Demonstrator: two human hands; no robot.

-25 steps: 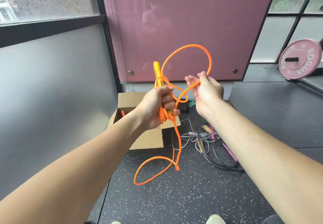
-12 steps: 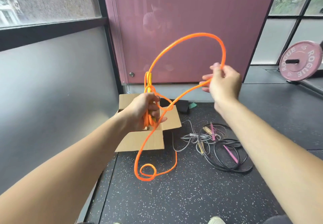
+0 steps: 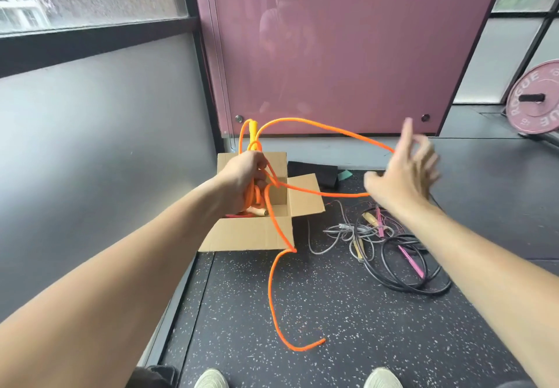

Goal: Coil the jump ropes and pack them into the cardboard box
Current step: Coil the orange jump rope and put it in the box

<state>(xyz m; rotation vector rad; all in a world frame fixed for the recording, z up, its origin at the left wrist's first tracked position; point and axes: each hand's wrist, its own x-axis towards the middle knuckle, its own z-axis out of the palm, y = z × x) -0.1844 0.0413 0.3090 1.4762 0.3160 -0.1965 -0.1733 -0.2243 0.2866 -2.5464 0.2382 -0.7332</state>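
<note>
My left hand [image 3: 245, 176] grips a bundle of coils of the orange jump rope [image 3: 273, 291] above the open cardboard box [image 3: 251, 233]. A yellow handle [image 3: 252, 129] sticks up from that fist. A wide loop of the orange rope runs right to my right hand [image 3: 402, 176], which is blurred with its fingers spread; the rope passes behind the palm. The rope's loose tail hangs past the box's front corner and lies on the floor. Inside the box I see a red rope and a wooden handle [image 3: 257, 212].
A tangle of grey, black and pink-handled jump ropes [image 3: 381, 236] lies on the speckled floor to the right of the box. A black object [image 3: 311, 173] sits behind the box. A pink weight plate [image 3: 535, 100] stands at far right. My shoes [image 3: 211, 378] show at the bottom.
My right hand has dropped lower and further right, opening its fingers, and the tall loop has flattened into a wide one. The tail on the floor has uncurled and been drawn up.
</note>
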